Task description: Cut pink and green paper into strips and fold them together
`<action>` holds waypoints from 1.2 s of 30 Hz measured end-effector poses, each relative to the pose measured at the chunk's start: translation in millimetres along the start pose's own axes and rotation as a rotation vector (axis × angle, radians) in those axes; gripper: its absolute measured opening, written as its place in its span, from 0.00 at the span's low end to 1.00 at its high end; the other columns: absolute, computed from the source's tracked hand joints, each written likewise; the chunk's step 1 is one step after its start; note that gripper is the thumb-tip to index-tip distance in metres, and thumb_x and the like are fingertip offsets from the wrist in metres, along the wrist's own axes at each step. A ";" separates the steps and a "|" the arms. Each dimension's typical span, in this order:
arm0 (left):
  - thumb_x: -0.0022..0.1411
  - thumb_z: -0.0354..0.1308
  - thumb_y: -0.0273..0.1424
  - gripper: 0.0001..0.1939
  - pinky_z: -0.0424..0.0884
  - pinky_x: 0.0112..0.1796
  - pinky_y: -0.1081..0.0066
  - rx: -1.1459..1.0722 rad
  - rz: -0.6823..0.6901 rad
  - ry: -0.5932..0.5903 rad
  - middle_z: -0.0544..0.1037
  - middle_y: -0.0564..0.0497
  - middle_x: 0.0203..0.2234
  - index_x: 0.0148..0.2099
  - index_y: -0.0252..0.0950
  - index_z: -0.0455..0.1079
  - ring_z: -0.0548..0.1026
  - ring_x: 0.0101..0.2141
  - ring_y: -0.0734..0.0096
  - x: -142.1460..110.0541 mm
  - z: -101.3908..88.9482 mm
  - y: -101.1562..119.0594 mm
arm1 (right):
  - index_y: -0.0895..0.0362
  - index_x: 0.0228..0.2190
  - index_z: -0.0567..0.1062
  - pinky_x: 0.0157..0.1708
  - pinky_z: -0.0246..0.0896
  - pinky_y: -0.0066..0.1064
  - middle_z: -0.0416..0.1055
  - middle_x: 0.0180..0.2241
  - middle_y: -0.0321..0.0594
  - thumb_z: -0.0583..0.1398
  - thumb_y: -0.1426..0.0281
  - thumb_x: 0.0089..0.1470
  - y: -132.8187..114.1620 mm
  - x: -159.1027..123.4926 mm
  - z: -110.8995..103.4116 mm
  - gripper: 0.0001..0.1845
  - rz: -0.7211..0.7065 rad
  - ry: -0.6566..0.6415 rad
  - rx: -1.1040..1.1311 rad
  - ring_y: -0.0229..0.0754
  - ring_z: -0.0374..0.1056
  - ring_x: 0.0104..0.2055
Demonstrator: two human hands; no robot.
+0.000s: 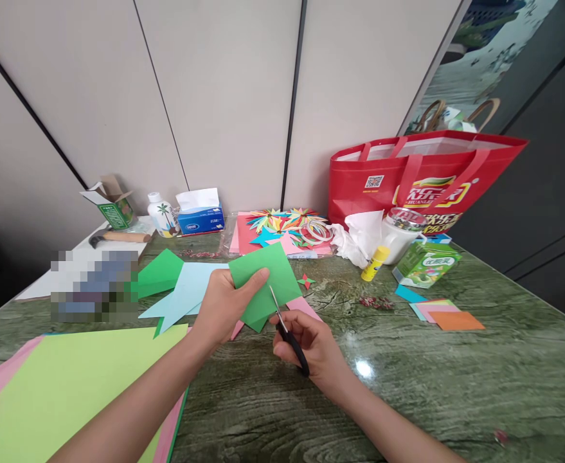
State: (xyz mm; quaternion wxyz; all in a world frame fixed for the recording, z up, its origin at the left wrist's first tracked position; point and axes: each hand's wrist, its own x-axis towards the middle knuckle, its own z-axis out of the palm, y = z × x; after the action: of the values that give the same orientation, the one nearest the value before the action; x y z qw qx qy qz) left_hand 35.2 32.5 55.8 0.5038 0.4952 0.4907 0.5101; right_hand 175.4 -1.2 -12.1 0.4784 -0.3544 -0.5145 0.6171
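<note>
**Ana:** Pinching the green paper [263, 283] between thumb and fingers, the left hand [224, 308] holds it up just above the counter [456, 386], its grip pressed tight on the sheet's left edge.

**Ben:** And the right hand [311, 347]?

**Ana:** Its grip is closed around the black handles of the scissors [286, 328]. The blades point up and away from the person, with the tips touching the lower edge of the green paper.

**Ben:** So which step would she call it?

**Ana:** By her judgement, a cut is just starting: the blades sit at the sheet's edge, little way in, if at all. Whether they are parted or closed is too small to tell.

**Ben:** What would the next move call for?

**Ana:** Probably keeping the sheet taut and steady in the left hand while the blades work straight upward, with the thumb kept off the cutting line.

**Ben:** What lies around them?

**Ana:** A light blue sheet [186, 292] lies under the left hand, large yellow-green paper [70, 379] near the left forearm. Farther back sit a pile of coloured paper stars [282, 225], a glue stick [375, 263], a tissue box [200, 215] and a red bag [421, 173].
</note>
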 end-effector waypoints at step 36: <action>0.50 0.57 0.31 0.21 0.43 0.13 0.78 0.448 0.192 -0.182 0.54 0.60 0.10 0.49 0.39 0.69 0.43 0.13 0.82 2.9 -20.5 30.6 | 0.58 0.32 0.69 0.26 0.57 0.26 0.65 0.22 0.34 0.66 0.63 0.36 -1.1 1.0 -3.1 0.20 -0.036 -0.064 0.034 0.35 0.61 0.24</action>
State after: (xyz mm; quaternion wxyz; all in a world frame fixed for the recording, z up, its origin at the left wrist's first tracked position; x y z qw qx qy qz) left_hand 13.9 35.1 85.9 0.3728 0.6827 0.4948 0.3874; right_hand 178.2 0.7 -11.7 0.4787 -0.3173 -0.5253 0.6279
